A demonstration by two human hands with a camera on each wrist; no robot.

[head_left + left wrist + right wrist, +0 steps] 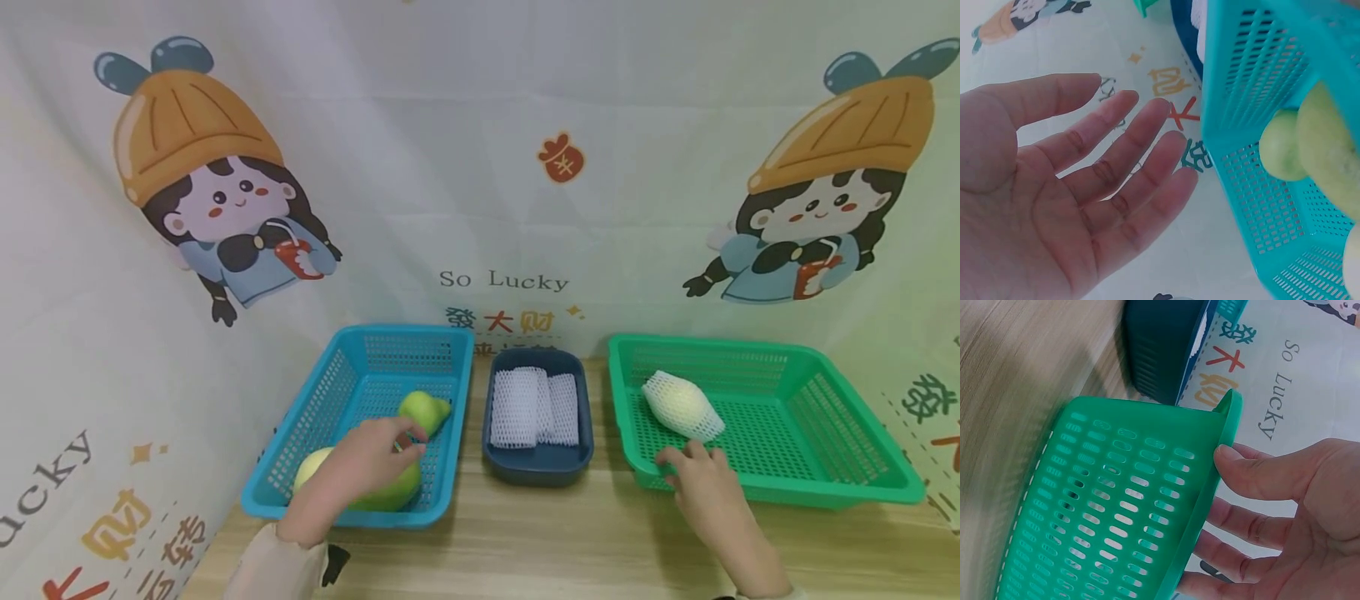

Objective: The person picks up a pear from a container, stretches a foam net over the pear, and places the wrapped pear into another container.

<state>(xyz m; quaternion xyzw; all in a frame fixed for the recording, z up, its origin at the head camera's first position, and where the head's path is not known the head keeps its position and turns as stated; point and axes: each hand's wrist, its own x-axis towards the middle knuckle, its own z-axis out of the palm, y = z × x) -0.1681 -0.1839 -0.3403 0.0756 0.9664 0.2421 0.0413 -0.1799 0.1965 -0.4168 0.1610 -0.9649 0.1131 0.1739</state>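
Observation:
My left hand [372, 454] reaches over the blue basket [257, 500], its fingers loosely spread and holding nothing. Just beyond its fingertips lies a green pear [422, 412]. Beneath it, partly hidden, are a large green fruit [401, 487] and a pale yellow fruit [309, 467]. At the near left corner of the green basket [810, 492] is my right hand [705, 485]. Its thumb [1247, 469] overlaps the basket's rim, while the other fingertips pass behind that rim. Close to these fingers, inside the basket, a pale yellow fruit [681, 406] lies in a white foam net.
Between the baskets stands a dark blue tub [536, 475] with several white foam nets [516, 408] in it. All three containers sit on a wooden table [540, 542]. Behind them hangs a white printed cloth [480, 167], which also runs along both sides.

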